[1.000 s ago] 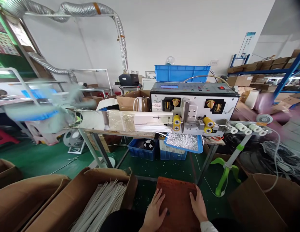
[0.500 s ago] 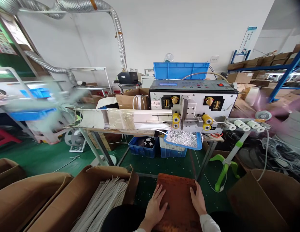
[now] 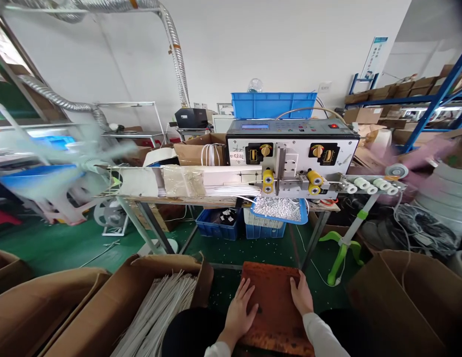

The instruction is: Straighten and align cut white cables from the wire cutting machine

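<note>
The 2 bare hands lie open on a flat reddish-brown board (image 3: 271,297) and do not grip it: the left hand (image 3: 240,310) rests on its left part, the right hand (image 3: 301,293) at its right edge. The board sits low, just in front of the person (its material I cannot tell). Just left of it, a cardboard box (image 3: 201,280) holds a long bundle of white wires (image 3: 156,312). Farther ahead, on a metal-legged surface (image 3: 186,201), stands a wire-cutting machine (image 3: 290,153) with yellow rollers (image 3: 268,181), and below its front a blue tray (image 3: 277,210) carries many small silver pieces. A blue crate (image 3: 274,105) sits behind the machine.
</note>
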Demonstrator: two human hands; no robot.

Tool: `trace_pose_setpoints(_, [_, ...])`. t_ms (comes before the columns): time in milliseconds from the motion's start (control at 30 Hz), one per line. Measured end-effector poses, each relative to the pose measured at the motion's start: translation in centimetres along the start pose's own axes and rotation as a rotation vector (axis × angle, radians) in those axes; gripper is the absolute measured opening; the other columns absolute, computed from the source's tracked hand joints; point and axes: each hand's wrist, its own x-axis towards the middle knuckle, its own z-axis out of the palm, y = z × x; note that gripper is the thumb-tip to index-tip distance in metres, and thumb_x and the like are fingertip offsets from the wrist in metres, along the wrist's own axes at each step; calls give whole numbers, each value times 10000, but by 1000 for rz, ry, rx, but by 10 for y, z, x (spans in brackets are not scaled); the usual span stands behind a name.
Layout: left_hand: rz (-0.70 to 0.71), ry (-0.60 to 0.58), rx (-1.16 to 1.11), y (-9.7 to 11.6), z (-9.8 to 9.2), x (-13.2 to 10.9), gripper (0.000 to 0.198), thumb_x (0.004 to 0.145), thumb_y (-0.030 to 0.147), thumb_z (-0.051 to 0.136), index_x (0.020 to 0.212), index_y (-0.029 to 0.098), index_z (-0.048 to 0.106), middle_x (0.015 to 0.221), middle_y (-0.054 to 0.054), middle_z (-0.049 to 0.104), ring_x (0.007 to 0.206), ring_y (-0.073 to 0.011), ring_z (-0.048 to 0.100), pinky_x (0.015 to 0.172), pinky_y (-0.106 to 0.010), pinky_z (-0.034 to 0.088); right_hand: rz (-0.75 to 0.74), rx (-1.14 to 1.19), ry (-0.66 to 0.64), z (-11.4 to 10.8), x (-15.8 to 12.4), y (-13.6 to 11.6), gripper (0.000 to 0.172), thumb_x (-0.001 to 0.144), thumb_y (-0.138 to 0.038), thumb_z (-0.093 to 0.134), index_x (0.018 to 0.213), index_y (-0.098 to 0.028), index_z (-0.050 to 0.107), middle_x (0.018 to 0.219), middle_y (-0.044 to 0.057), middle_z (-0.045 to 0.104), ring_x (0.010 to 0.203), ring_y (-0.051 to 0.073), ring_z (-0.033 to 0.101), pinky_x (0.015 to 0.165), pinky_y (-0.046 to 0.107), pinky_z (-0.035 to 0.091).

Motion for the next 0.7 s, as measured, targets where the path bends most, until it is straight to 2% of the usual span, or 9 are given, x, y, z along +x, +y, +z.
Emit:
trace_pose_setpoints(167, [-6, 41, 42, 0, 1, -1, 481, 913, 367, 483, 1375, 237, 521, 1557, -67, 320, 1446, -279, 256, 1146, -454, 354, 42, -61, -57, -1, 0, -10, 691, 942, -516, 261, 1502, -118, 185, 1436, 211, 445, 1325, 324, 460, 1021, 449, 399])
trace_pose_setpoints(233, [-83, 97, 87, 0, 2, -1, 496, 928, 386, 446, 1389, 214, 505, 1570, -86, 287, 1449, -288, 244, 1139, -456, 355, 44, -62, -65, -1, 0, -14, 701, 942, -506, 255, 1506, -97, 172, 1434, 227, 443, 1338, 325, 444, 1006, 448, 409])
trace_pose_setpoints(333, [-290, 145, 139, 0, 1, 1, 614, 940, 425, 388, 1449, 82, 394, 1559, -173, 277, 1444, -311, 249, 1130, -453, 352, 68, -58, -78, 0, 1, -21, 713, 938, -523, 242, 1513, -108, 167, 1442, 231, 430, 1302, 350, 479, 968, 468, 430])
trace_pose_setpoints(433, [-475, 35, 123, -1, -1, 5, 678, 953, 432, 336, 1472, -1, 289, 1472, -241, 404, 1348, -323, 424, 1080, -450, 391, 99, -63, -76, 1, 2, -26, 701, 939, -528, 229, 1511, -127, 179, 1443, 227, 423, 1242, 369, 530, 952, 487, 435])
trace_pose_setpoints(533, [-581, -135, 67, 0, -3, 9, 653, 970, 437, 287, 1475, 23, 275, 1306, -228, 584, 1167, -313, 595, 999, -433, 437, 106, -87, -69, 5, 5, -25, 681, 943, -520, 219, 1506, -139, 179, 1438, 222, 425, 1218, 384, 544, 952, 498, 430])
trace_pose_setpoints(600, [-617, -185, 41, 1, -5, 10, 651, 970, 464, 282, 1463, 39, 298, 1264, -215, 615, 1121, -309, 622, 968, -412, 448, 98, -98, -62, 7, 7, -22, 681, 943, -520, 219, 1505, -137, 181, 1429, 230, 431, 1209, 386, 550, 948, 503, 431])
trace_pose_setpoints(700, [-650, -193, 15, 0, -6, 11, 652, 967, 489, 282, 1459, 62, 303, 1300, -208, 592, 1128, -303, 617, 952, -392, 453, 80, -94, -57, 10, 8, -18, 701, 940, -532, 216, 1509, -125, 175, 1417, 247, 438, 1208, 387, 551, 934, 509, 438])
